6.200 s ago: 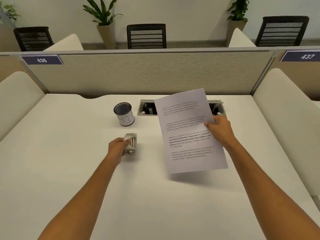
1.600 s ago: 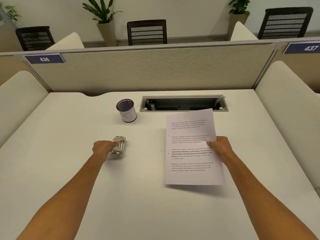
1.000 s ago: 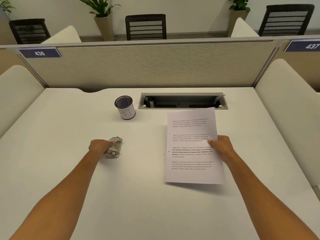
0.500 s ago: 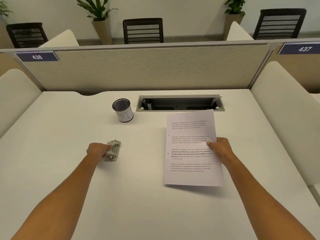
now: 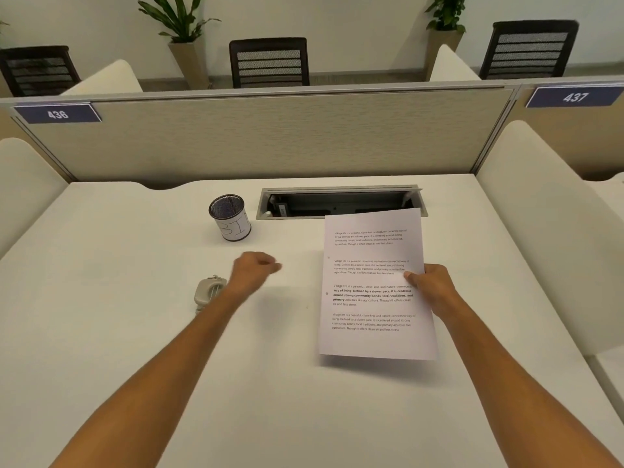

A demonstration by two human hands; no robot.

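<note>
A printed white sheet of paper (image 5: 373,285) hovers just above the white desk (image 5: 135,332) on the right, with two small holes near its left edge. My right hand (image 5: 430,287) pinches the sheet at its right edge, thumb on top. A small grey hole punch (image 5: 206,292) lies on the desk at centre left, partly hidden by my left forearm. My left hand (image 5: 253,270) is above the desk to the right of the punch, fingers loosely curled, holding nothing.
A mesh pen cup (image 5: 230,217) with a white label stands behind the punch. An open cable tray (image 5: 337,202) is sunk into the desk at the back, its right part covered by the sheet. A beige partition (image 5: 270,136) closes the far side.
My left hand has let go of the hole punch and moved right and forward, away from it. The punch stays on the desk. The sheet is held as before.
</note>
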